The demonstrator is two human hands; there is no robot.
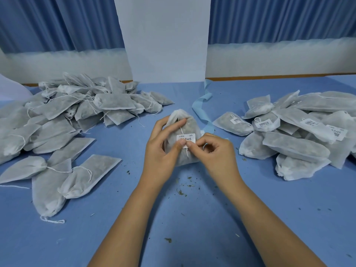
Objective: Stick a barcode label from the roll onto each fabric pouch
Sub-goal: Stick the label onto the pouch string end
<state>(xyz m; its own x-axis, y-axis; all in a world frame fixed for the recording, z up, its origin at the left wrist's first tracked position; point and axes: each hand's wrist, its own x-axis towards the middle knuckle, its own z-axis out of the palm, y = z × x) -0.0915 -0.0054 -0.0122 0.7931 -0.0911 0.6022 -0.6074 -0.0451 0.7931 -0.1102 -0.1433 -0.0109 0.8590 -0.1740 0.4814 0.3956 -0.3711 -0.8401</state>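
Blue table, herb crumbs everywhere, blue curtains up top. Left hand grips a grey fabric pouch; right hand pinches its white label.

Light's even and soft, kinda cool and bluish all over. Just faint shadows on the table, no glare. The middle is sharp and the label print is nearly readable. There's wide-angle bending at the edges: the far pillar flares, and the pouches at far left go soft.
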